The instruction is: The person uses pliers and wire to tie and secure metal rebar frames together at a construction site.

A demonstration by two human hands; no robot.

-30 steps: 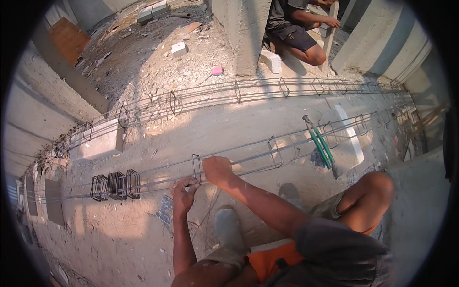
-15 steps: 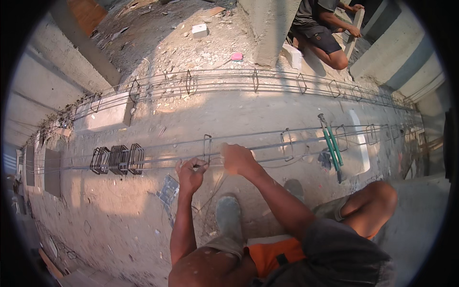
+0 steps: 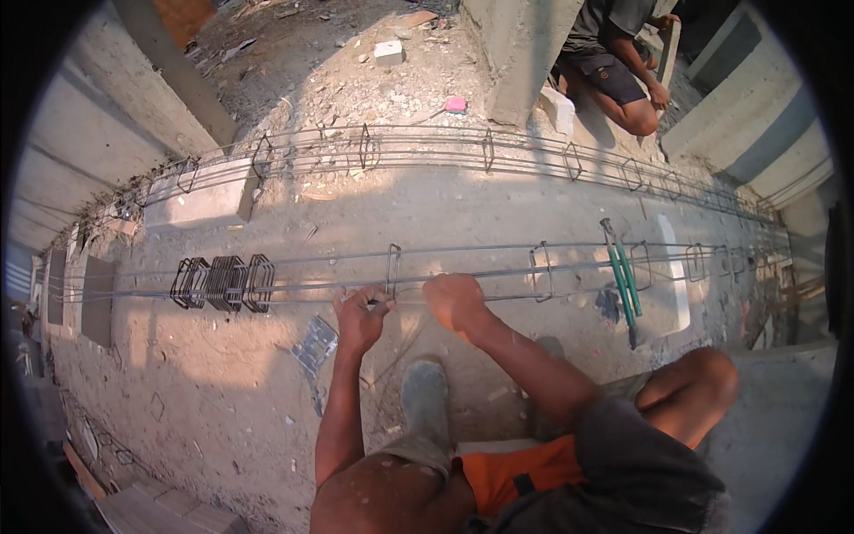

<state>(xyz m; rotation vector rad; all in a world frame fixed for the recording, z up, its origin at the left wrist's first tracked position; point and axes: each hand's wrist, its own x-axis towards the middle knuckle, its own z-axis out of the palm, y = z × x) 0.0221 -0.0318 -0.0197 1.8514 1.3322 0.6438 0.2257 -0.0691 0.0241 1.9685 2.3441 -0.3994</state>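
Note:
A long cage of thin steel bars runs across in front of me, low over the ground. My left hand is closed in a pinch at the lower corner of an upright rectangular stirrup, against the near bar. Just to the right, my right hand makes a fist by the same bar, its knuckles upward. What lies inside that fist is hidden. Another stirrup stands further right along the bars. At the left, several dark stirrups are bunched together on the bars.
Green-handled cutters lean across the bars at right. A second bar cage stretches beyond, partly over a concrete block. My boot is below my hands. A person crouches behind, holding a board.
The view has shifted slightly, so the surroundings sit a little further right. My right hand has turned and lowered a little beside the bar; my left keeps its pinch at the stirrup.

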